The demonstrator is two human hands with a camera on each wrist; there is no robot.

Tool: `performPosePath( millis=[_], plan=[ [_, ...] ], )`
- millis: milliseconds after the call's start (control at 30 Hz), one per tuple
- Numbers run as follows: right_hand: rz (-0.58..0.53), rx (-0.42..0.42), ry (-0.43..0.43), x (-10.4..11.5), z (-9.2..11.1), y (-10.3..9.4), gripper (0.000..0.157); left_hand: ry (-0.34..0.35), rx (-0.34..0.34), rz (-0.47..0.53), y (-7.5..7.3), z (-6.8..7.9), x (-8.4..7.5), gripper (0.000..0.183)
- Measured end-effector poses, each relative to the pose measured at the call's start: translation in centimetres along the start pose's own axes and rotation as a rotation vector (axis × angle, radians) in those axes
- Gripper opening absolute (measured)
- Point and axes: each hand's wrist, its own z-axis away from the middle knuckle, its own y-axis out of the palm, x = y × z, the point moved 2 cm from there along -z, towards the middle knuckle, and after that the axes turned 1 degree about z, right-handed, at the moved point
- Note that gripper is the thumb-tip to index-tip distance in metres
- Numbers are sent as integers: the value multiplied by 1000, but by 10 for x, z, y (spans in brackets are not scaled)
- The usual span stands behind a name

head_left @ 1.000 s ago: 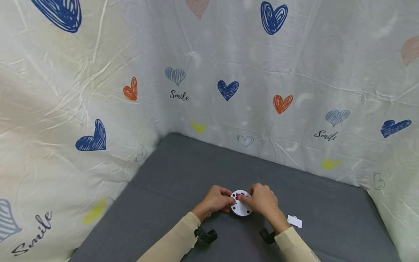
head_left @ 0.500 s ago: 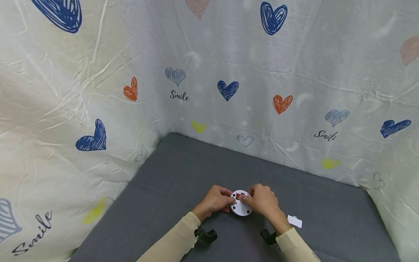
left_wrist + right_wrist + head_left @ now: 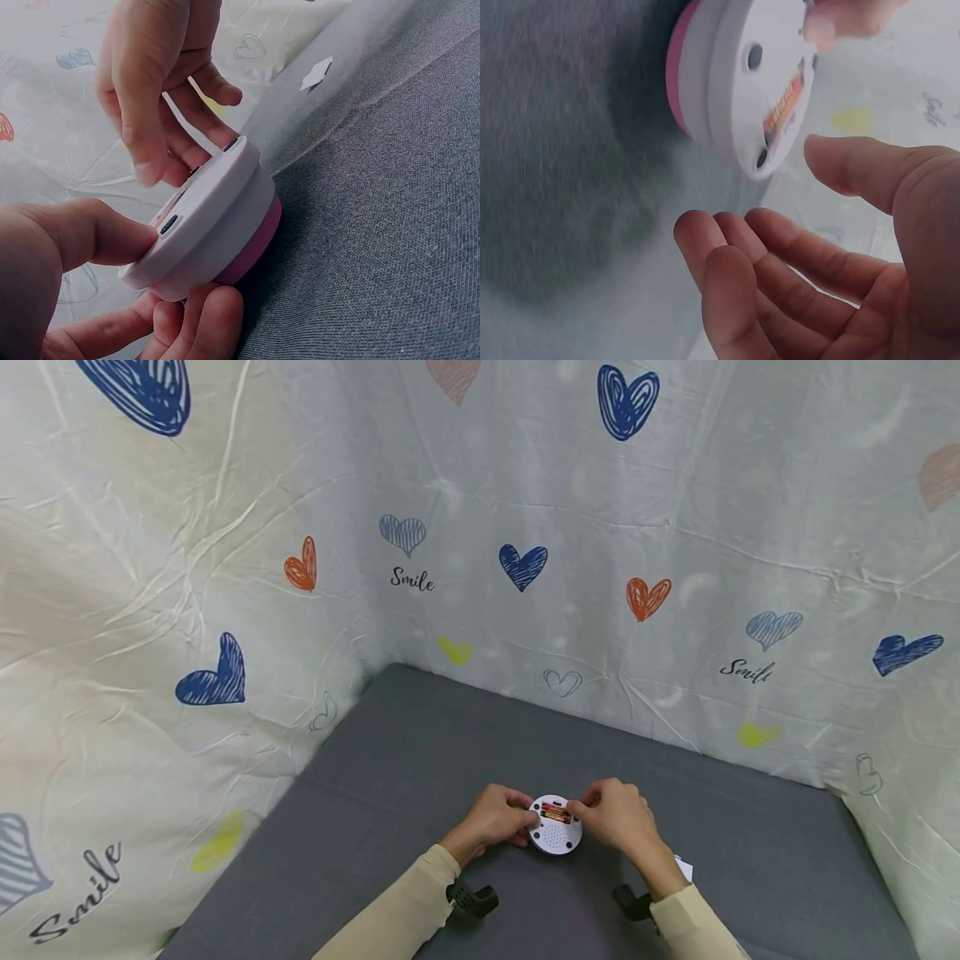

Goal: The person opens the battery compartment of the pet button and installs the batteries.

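Observation:
My left hand [image 3: 491, 814] grips a round white device [image 3: 555, 839] by its left edge, thumb on the upturned face and fingers underneath. Pink colouring shows on its lower side in both wrist views. Its face has dark round feet, a patch of small holes and an uncovered compartment with red-and-gold batteries [image 3: 556, 813]. Beside the right edge is my right hand [image 3: 621, 817]. In the right wrist view that hand's fingers [image 3: 799, 292] are loosely bent, apart from the device, with nothing between them and the thumb.
A small white cover [image 3: 685, 867] lies on the grey cloth surface [image 3: 450, 735], partly behind my right forearm in the head view. A pale curtain [image 3: 570, 510] printed with hearts surrounds the back and sides.
My right thumb has come off the battery compartment and the hand has moved right, exposing the batteries. The left hand keeps its hold; the right forearm now partly covers the white cover.

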Motion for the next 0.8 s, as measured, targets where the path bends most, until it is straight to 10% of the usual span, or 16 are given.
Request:
performPosePath(
  millis=[800],
  plan=[
    [74, 6, -21, -58, 13, -44, 36, -12, -9, 2, 0, -1, -1, 29]
  ],
)
